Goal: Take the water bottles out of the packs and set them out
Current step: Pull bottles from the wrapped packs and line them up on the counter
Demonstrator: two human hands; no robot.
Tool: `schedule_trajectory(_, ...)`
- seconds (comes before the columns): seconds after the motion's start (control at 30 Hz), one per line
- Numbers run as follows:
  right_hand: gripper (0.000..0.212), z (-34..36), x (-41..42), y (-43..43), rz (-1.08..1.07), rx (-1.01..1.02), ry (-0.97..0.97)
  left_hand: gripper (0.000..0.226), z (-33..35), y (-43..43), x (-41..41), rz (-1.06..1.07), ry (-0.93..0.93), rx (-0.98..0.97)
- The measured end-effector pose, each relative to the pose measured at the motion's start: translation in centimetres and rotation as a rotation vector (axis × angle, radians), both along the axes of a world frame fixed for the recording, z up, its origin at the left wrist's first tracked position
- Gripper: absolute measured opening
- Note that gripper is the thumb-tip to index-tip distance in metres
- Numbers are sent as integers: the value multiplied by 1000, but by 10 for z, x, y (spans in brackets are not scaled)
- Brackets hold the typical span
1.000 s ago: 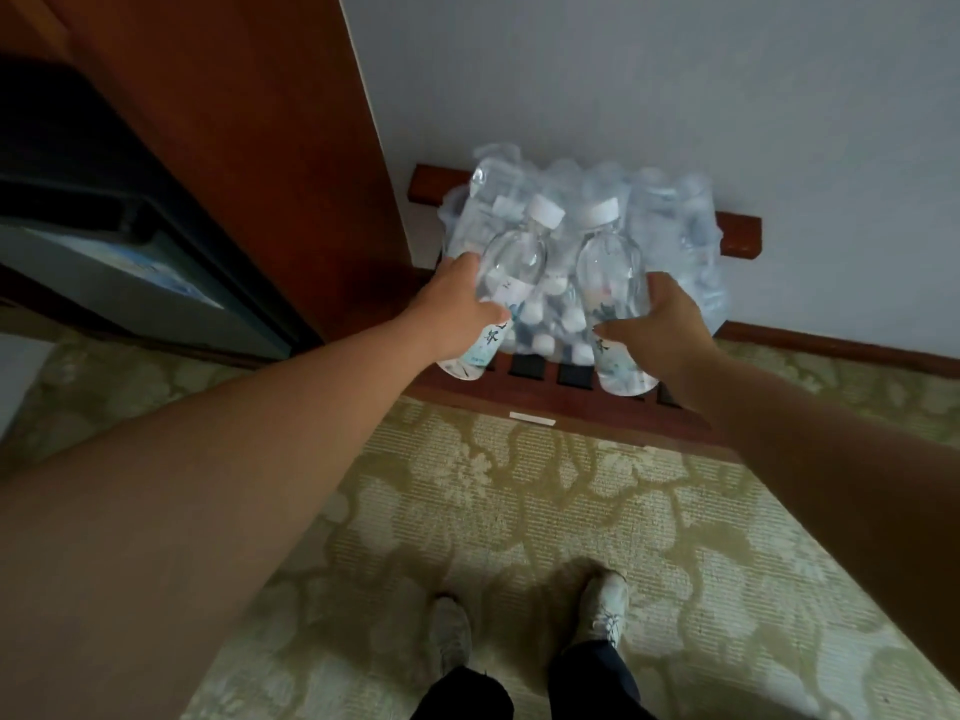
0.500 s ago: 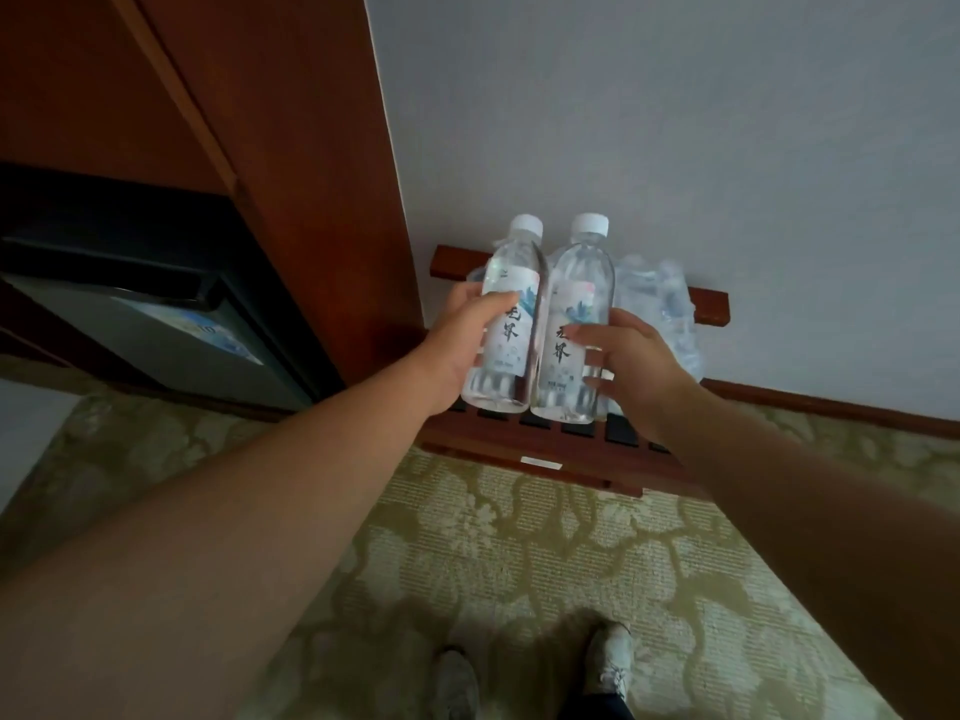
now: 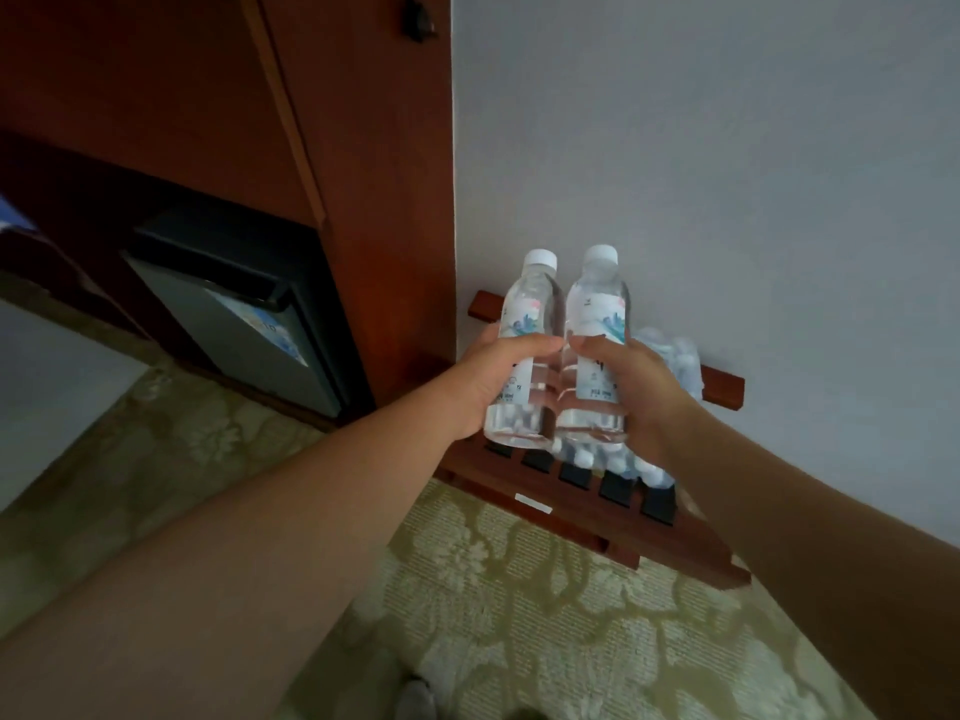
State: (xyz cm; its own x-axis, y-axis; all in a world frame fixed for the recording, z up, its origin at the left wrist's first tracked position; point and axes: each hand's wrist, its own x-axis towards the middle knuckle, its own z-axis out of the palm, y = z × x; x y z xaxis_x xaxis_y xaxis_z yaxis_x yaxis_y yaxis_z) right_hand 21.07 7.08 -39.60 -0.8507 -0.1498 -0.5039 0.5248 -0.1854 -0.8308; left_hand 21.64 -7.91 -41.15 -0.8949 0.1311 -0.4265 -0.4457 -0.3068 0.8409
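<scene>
a: where do the bottles sit against the hands?

b: the left water bottle (image 3: 530, 314) stands upright in the left hand (image 3: 488, 379) and the right water bottle (image 3: 597, 309) stands upright in the right hand (image 3: 631, 381). the two bottles are side by side, touching or nearly so. white caps are at the top, and the necks and upper labels stick up above the fingers. both are held in the air over the wooden luggage rack (image 3: 597, 506).

a: and the pack?

b: the shrink-wrapped pack of bottles (image 3: 670, 356) lies on the rack behind and below the right hand, against the wall (image 3: 727, 148). a few white caps show under the held bottles.

a: what's the room like?

b: the rack has dark straps across its slats and stands on a pale green patterned carpet (image 3: 519, 615). to its left is a reddish wooden cabinet (image 3: 337, 122) with a mini fridge (image 3: 249, 324) set into it. a shoe (image 3: 418, 698) shows at the bottom edge.

a: how do the hands hold?

b: each hand is wrapped round the middle of its bottle, fingers curled across the label. the fingertips of the two hands almost meet between the bottles. both arms reach forward, bare.
</scene>
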Motion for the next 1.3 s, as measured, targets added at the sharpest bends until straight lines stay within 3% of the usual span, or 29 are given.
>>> schedule_trajectory(0.13,49,32,-2,-1,52,-5,59,58,34,0,3,80,46,-52)
schedule_trajectory(0.37,47,100,7,-23,166,-16,225,48,100,-25,25,225,201,-118)
schedule_trajectory(0.53,60,147,18,-61,266,-27,328,51,149,-59,58,362,302,-112)
schedule_trajectory(0.8,47,198,47,-152,552,-305,247,40,211,-145,113,504,334,-149)
schedule_trajectory(0.97,69,224,72,-233,709,-374,356,56,237,-223,151,556,399,-128)
schedule_trajectory(1.1,23,237,92,-307,756,-396,433,41,257,-301,175,637,421,-141)
schedule_trajectory(1.23,37,243,110,-372,722,-424,332,28,277,-365,187,572,416,-97)
schedule_trajectory(1.3,25,247,118,-396,704,-412,329,32,283,-386,190,546,418,-89)
